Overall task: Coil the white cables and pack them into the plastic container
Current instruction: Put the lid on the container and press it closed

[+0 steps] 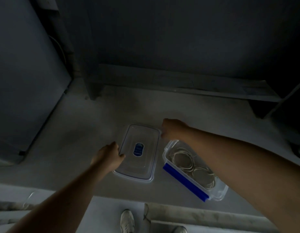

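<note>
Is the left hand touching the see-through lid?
Touching. The head view shows the left hand on the lid's left edge, thumb on top.

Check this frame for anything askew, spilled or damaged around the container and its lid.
Nothing looks spilled or damaged. The white cables lie coiled inside the plastic container, which sits at an angle to the lid lying flat beside it. The left hand and right hand grip the lid's opposite edges.

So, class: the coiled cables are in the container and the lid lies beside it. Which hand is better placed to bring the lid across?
Probably the right hand: it grips the lid at the corner nearest the container, while the left hand holds the far edge.
</note>
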